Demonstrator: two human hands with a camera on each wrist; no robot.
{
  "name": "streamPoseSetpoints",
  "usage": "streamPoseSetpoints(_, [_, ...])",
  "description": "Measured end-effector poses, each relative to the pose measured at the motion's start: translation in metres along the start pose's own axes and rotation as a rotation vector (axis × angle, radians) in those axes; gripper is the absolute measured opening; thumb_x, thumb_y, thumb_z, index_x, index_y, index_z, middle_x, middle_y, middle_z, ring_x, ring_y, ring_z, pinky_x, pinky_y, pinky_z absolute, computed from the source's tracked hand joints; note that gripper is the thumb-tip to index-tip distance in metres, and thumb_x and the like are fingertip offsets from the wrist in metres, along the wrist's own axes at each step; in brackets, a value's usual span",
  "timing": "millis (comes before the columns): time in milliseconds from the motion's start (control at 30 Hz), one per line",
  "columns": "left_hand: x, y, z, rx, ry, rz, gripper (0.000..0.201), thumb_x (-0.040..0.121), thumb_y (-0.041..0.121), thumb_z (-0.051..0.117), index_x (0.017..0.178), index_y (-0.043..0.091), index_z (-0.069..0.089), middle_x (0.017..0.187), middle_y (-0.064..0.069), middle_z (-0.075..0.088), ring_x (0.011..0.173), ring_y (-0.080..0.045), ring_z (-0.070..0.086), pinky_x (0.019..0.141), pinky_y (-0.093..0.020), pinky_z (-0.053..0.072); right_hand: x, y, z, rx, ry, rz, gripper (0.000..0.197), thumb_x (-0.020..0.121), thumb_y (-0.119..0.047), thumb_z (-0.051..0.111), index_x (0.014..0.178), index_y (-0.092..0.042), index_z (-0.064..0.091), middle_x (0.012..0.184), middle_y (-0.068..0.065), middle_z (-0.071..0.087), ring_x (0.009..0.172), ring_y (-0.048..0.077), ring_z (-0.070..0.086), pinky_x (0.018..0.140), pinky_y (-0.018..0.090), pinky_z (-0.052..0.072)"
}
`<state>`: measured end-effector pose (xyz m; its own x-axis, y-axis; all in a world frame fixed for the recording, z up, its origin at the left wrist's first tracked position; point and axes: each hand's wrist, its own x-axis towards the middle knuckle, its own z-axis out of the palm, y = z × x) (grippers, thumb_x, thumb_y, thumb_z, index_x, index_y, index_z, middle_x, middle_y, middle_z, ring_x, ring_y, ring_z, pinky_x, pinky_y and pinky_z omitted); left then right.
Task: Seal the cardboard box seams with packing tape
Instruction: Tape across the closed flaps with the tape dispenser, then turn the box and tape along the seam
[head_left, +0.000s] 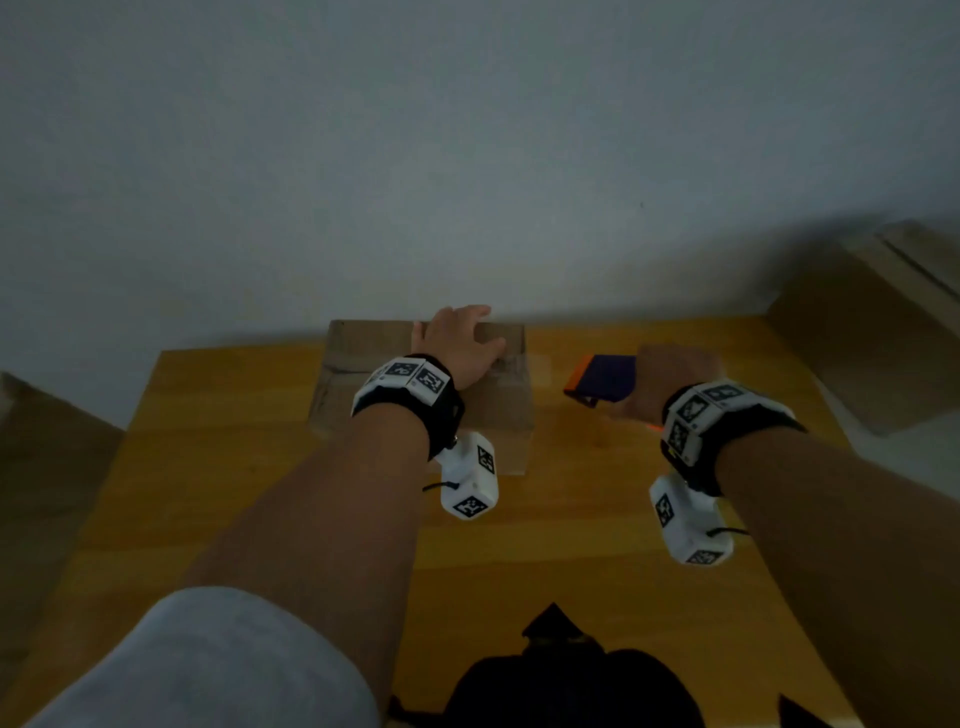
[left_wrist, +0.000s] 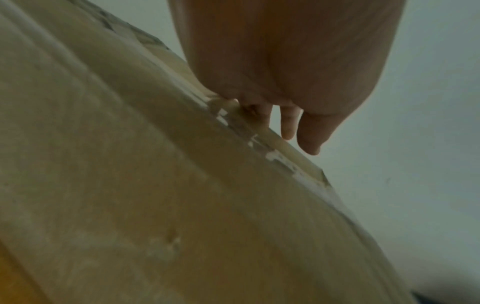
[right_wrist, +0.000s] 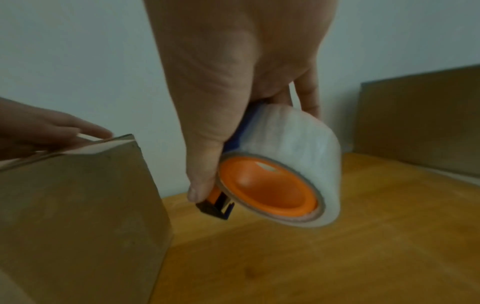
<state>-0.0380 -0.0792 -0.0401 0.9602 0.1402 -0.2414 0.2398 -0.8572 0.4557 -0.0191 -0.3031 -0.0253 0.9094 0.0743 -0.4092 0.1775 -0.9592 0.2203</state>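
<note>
A brown cardboard box (head_left: 363, 358) stands at the back of the wooden table (head_left: 571, 519), against the wall. My left hand (head_left: 460, 343) lies flat on the box top with straight fingers reaching its far edge; in the left wrist view the fingers (left_wrist: 288, 123) hang just over that edge of the box (left_wrist: 155, 185). To the right of the box, my right hand (head_left: 670, 382) grips a blue and orange tape dispenser (head_left: 602, 382) above the table. The right wrist view shows its clear tape roll (right_wrist: 293, 148) on an orange hub, apart from the box (right_wrist: 78, 216).
Flat cardboard (head_left: 878, 322) leans at the table's back right corner, also seen as cardboard (right_wrist: 420, 119) behind the dispenser. More cardboard (head_left: 47, 431) sits off the left edge. A dark bag (head_left: 566, 686) lies at the near edge. A grey wall closes the back.
</note>
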Motion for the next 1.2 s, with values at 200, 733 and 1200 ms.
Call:
streamPoseSetpoints(200, [-0.004,-0.033,-0.029,0.009,0.231,-0.121,0.053,0.086,0.033,0.059,0.137,0.032,0.045,0.153,0.003,0.036,0.148,-0.024,0.015,0.119,-0.055,0.004,0.005,-0.013,0.020,0.027,-0.019,0.038,0.059,0.061,-0.077,0.064,0.062,-0.020,0.046,0.059,-0.003,0.054,0.051,0.013,0.050,0.056,0.027,0.044])
streamPoseSetpoints(733, [-0.017,-0.093,-0.032,0.005,0.135,-0.132,0.063,0.085,0.043,0.060,0.142,0.032,0.038,0.155,-0.001,0.027,0.148,-0.027,0.009,0.118,-0.051,0.018,0.004,-0.062,0.069,0.321,-0.110,0.080,0.050,0.082,-0.026,0.069,0.125,-0.010,0.051,0.062,-0.001,0.042,0.076,0.025,0.053,0.066,0.034,0.043])
streamPoseSetpoints(1200, [-0.016,-0.092,-0.038,0.048,0.064,-0.107,0.064,0.085,0.045,0.060,0.142,0.029,0.037,0.152,-0.005,0.028,0.145,-0.030,0.012,0.117,-0.048,0.022,-0.022,-0.097,-0.031,0.744,0.292,0.087,0.040,0.087,-0.029,0.064,0.052,-0.012,0.058,0.049,0.004,0.050,0.043,0.016,0.045,0.041,0.018,0.031])
